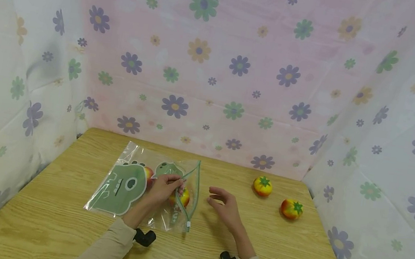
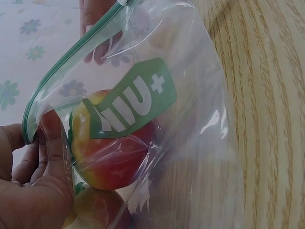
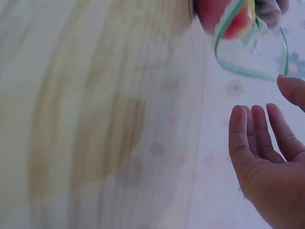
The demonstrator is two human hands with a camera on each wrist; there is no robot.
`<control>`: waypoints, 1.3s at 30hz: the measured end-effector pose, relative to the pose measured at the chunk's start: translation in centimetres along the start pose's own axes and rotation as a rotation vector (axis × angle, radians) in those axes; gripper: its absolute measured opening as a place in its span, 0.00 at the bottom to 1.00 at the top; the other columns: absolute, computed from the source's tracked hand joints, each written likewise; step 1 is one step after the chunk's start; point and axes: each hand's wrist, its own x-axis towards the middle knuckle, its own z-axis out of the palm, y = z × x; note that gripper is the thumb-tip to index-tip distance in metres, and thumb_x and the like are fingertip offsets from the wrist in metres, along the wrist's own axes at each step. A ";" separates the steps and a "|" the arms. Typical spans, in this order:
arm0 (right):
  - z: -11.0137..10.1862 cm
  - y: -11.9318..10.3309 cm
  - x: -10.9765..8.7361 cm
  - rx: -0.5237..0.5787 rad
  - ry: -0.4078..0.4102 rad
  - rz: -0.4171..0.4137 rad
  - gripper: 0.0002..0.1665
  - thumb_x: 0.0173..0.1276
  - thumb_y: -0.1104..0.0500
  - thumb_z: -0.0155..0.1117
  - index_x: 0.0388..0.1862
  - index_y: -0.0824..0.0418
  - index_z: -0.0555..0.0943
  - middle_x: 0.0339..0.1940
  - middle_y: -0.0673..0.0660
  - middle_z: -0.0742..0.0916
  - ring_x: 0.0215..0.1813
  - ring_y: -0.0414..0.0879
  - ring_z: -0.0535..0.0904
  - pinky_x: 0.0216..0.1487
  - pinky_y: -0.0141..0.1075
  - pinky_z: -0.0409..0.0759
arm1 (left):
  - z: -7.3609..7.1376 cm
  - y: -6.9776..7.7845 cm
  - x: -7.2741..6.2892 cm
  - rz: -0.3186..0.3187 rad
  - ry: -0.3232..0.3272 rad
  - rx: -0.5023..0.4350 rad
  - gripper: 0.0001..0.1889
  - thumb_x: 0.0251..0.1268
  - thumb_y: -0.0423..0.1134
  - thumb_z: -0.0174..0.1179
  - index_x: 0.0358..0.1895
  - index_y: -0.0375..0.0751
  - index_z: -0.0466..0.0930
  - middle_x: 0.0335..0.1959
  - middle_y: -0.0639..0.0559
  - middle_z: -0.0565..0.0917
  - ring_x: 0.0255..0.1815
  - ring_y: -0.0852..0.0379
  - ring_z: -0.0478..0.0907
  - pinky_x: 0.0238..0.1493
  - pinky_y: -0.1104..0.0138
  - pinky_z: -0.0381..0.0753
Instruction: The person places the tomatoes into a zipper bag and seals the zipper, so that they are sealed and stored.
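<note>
Surface: wood-grain tabletop (image 1: 274, 247), light yellow-brown; bright glare patch on the near edge.
Back wall: pinkish cloth (image 1: 216, 72) printed with purple, green and orange flowers; meets the far edge of the surface.
Side walls: paler flowered cloth on the left (image 1: 0, 85) and right (image 1: 396, 158), some creases, enclosing the surface.
Bag: clear zip bag (image 1: 121, 192), green dinosaur print, lying left of centre on the surface; mouth faces right, lips parted, green seal strip, white slider (image 1: 188, 224) at near end.
Bag contents: at least two red-yellow fruits, one (image 1: 185, 198) near the mouth, one (image 1: 149, 173) deeper in, partly behind print.
Left hand: (image 1: 162, 189) thumb and fingers pinch the bag's lip at the mouth.
Right hand: (image 1: 226, 207) just right of the mouth, off the bag, holding nothing; fingers loosely bent, thumb apart.
Loose fruits: two on the surface's right side, red-yellow with green tops; one (image 1: 262, 186) farther back, one (image 1: 291, 209) nearer and further right, apart.
Arms: beige sleeves (image 1: 105, 246), black device (image 1: 144, 238) at each wrist.
</note>
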 end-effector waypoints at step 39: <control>-13.4 2.5 -4.3 -0.160 0.593 0.184 0.20 0.74 0.63 0.64 0.60 0.73 0.79 0.58 0.68 0.83 0.42 0.27 0.76 0.40 0.18 0.77 | 0.0 -0.2 -0.2 0.007 0.010 0.014 0.09 0.76 0.29 0.55 0.46 0.23 0.80 0.28 0.51 0.82 0.28 0.60 0.78 0.32 0.73 0.83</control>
